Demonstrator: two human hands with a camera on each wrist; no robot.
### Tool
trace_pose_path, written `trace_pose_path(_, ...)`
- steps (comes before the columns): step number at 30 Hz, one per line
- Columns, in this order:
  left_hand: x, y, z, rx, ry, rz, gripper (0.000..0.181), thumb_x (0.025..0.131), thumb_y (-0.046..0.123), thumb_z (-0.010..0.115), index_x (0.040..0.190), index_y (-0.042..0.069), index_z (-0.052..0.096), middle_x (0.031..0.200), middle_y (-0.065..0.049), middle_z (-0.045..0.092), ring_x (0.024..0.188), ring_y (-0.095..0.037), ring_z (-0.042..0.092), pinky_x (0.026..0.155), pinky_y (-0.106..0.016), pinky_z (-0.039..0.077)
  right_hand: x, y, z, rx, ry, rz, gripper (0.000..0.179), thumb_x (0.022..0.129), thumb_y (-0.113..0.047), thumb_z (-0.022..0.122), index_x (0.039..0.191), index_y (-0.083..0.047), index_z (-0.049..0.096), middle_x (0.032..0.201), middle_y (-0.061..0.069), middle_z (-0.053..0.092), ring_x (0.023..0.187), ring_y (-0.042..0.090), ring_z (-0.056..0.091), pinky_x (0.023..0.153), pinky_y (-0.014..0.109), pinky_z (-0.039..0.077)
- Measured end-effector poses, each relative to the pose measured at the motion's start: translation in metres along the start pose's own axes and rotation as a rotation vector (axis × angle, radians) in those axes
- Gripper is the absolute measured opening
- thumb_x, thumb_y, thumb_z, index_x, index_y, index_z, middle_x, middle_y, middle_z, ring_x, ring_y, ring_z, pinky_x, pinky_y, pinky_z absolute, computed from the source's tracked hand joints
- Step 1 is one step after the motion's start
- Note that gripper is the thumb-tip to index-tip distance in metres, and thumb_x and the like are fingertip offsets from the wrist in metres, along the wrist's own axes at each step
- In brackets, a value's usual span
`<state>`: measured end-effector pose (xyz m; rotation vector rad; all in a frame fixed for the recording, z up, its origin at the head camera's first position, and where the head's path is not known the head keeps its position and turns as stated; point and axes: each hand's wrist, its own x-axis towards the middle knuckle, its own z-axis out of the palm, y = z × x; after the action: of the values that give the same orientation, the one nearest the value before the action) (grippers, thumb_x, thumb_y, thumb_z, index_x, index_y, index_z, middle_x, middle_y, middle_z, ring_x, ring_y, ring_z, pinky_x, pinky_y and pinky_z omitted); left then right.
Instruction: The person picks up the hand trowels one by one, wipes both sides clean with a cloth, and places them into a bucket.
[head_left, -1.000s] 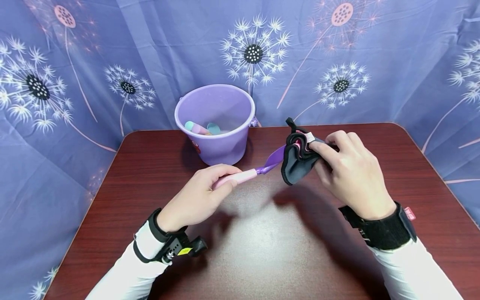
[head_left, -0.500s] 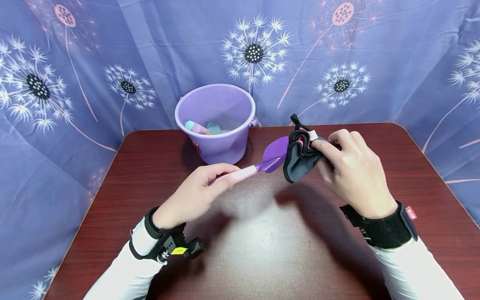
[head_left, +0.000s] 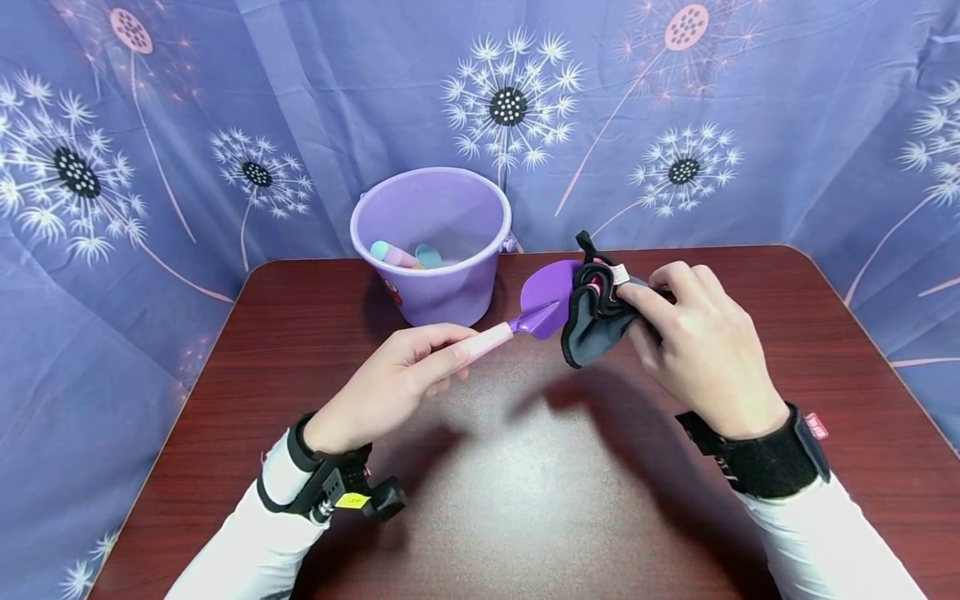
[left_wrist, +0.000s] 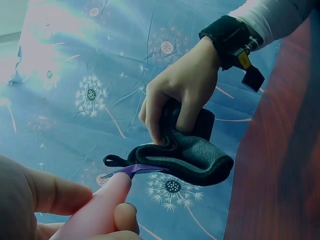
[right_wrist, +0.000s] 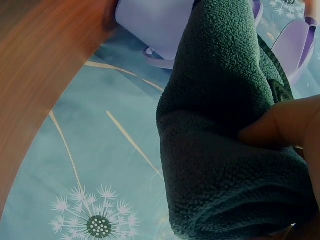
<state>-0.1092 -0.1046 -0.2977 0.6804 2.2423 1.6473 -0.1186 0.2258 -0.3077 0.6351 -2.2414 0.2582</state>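
My left hand (head_left: 393, 379) grips the pink handle of a small toy shovel (head_left: 546, 292), thumb along the top. The shovel's purple blade points right, its broad face turned toward the head camera. A bunched dark grey cloth (head_left: 596, 329) with black edging, a hanging loop and a white label is pinched in my right hand (head_left: 705, 350). In the head view the blade's tip meets the cloth's left edge; part of the tip is hidden there. The left wrist view shows the blade almost edge-on against the cloth (left_wrist: 200, 155). Fleecy folds fill much of the right wrist view.
A purple bucket (head_left: 450, 296) stands at the back of the brown table (head_left: 300, 333), left of the cloth. Inside lie a pink-and-mint handle (head_left: 396, 255) and a light blue piece (head_left: 428, 256). A blue dandelion-print curtain (head_left: 375, 83) hangs behind the table.
The shovel has rolled in my left hand, so its blade went from nearly edge-on to broad face. The cloth and right hand have shifted only slightly.
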Motion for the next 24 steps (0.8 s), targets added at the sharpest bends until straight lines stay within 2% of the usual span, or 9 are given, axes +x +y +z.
trace_pose_path(5,0.001,0.0,0.001,-0.065,-0.006,-0.007,0.023,0.104,0.029,0.053,0.115,0.015,0.068,0.088,-0.014,0.055,0.062,-0.019,0.039,0.055,-0.024,0.031,0.0,-0.002,0.001,0.006,-0.001,-0.014,0.028,0.086,-0.01,0.055,0.107,-0.009,0.073,0.093,0.012,0.055,0.08,0.033,0.049,0.053,0.047,0.042)
trace_pose_path(12,0.004,-0.004,0.004,-0.188,-0.016,-0.008,0.022,0.104,0.021,0.052,0.116,0.008,0.066,0.085,-0.012,0.051,0.06,-0.016,0.034,0.055,-0.024,0.028,0.0,-0.006,0.003,0.015,-0.008,-0.034,0.029,0.087,-0.01,0.051,0.107,-0.009,0.072,0.092,0.013,0.054,0.078,0.033,0.047,0.053,0.045,0.041)
trace_pose_path(18,0.005,-0.008,0.006,-0.247,-0.019,-0.014,0.021,0.105,0.018,0.051,0.115,0.004,0.063,0.084,-0.013,0.049,0.059,-0.015,0.033,0.054,-0.024,0.026,-0.001,-0.009,0.006,0.025,-0.021,-0.049,0.031,0.088,-0.012,0.049,0.109,-0.008,0.071,0.092,0.013,0.054,0.076,0.032,0.046,0.054,0.044,0.04)
trace_pose_path(24,0.006,-0.01,0.008,-0.272,-0.01,-0.017,0.023,0.105,0.018,0.049,0.116,0.003,0.063,0.083,-0.009,0.05,0.058,-0.013,0.033,0.053,-0.023,0.026,-0.002,-0.015,0.007,0.034,-0.028,-0.06,0.032,0.088,-0.013,0.046,0.108,-0.008,0.071,0.092,0.014,0.054,0.076,0.032,0.045,0.054,0.042,0.04)
